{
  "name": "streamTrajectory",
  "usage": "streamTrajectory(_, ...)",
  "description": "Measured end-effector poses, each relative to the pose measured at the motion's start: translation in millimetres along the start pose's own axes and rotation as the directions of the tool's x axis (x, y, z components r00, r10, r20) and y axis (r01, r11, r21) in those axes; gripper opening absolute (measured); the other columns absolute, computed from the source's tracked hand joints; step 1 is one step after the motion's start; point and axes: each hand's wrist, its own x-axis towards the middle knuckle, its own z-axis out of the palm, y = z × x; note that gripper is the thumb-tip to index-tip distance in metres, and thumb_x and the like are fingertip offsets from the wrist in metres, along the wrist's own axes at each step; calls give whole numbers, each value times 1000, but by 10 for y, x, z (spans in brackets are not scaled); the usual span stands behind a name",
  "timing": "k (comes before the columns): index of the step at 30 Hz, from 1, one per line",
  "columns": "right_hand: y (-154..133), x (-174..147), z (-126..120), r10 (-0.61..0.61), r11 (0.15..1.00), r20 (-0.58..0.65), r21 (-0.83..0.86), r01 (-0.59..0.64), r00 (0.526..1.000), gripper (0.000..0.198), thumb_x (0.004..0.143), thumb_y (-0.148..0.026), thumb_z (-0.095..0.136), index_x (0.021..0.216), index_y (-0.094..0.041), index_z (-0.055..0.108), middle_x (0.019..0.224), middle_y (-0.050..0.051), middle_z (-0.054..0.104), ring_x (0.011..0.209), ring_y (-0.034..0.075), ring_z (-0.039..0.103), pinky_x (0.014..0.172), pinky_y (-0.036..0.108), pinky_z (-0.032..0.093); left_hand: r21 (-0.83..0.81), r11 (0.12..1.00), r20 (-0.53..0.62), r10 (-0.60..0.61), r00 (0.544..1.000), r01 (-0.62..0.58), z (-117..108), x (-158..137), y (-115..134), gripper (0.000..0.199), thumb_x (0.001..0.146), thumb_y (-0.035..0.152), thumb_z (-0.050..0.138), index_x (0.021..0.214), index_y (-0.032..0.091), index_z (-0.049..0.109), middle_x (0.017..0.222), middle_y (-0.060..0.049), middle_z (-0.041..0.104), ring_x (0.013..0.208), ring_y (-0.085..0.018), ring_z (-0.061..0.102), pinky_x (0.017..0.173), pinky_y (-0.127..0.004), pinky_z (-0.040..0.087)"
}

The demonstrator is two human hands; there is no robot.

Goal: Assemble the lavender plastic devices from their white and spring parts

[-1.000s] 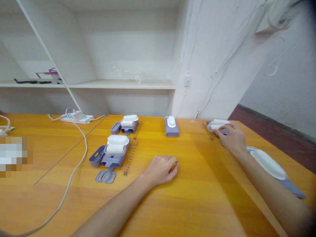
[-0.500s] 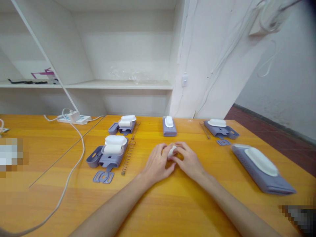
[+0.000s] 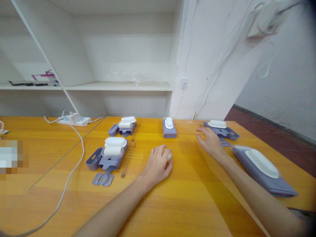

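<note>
My left hand (image 3: pixel 157 166) is closed around a small white piece (image 3: pixel 169 157) at the middle of the wooden table, with most of the piece hidden by the fingers. Farther right, my right hand (image 3: pixel 210 142) hovers with fingers stretched and apart, holding nothing. It is nearest to a coil spring (image 3: pixel 201 124), which it mostly hides, and to a grey-purple plastic housing (image 3: pixel 219 131) topped by a white oval part (image 3: pixel 217 123). Flat grey cut-out pieces (image 3: pixel 225 144) lie just beyond my right wrist, partly covered.
On the left are two more sets of grey housings (image 3: pixel 110 161), white rolls (image 3: pixel 113 151) and long springs (image 3: pixel 127 161). A single housing (image 3: pixel 170 135) stands centre back, and a larger bagged one (image 3: pixel 261 171) lies right. A power strip (image 3: pixel 75 120) trails a white cable (image 3: pixel 74 171).
My right hand has let go of the white piece and moved right and away from me, toward the back-right spring and housing. My left hand keeps the piece in about the same spot.
</note>
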Motion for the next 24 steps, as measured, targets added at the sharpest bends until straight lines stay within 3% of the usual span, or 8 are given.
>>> streamTrajectory(7,755,251,-42,151,903,82,-418,-103,985,47,82,-36,45,122,-13,52,129,18,48,117,33,46,94,45,39,0,1000,23,1,1000,-1,-25,2,10,27,83,22,47,110,19,48,115,-11,49,107,-25,47,90,-41,40)
streamTrajectory(15,1087,336,40,213,865,208,-495,-85,955,66,82,-40,46,140,-13,27,147,19,24,131,40,22,100,52,25,4,1000,16,-19,1000,19,-42,0,26,27,83,22,47,109,20,48,114,-11,49,104,-25,48,89,-42,40)
streamTrajectory(20,1152,357,109,228,868,226,-487,-93,947,67,81,-40,49,139,-12,29,140,23,34,127,42,27,95,53,24,8,1000,15,-14,1000,14,-57,1,23,28,82,21,47,111,20,47,114,-11,49,104,-25,48,88,-42,40)
streamTrajectory(24,1075,370,121,244,837,128,-529,-143,961,64,79,-38,54,133,-9,35,123,30,46,114,41,40,85,52,28,12,1000,17,-18,1000,17,-56,-2,18,27,83,22,47,110,20,48,114,-11,49,103,-25,48,88,-42,41)
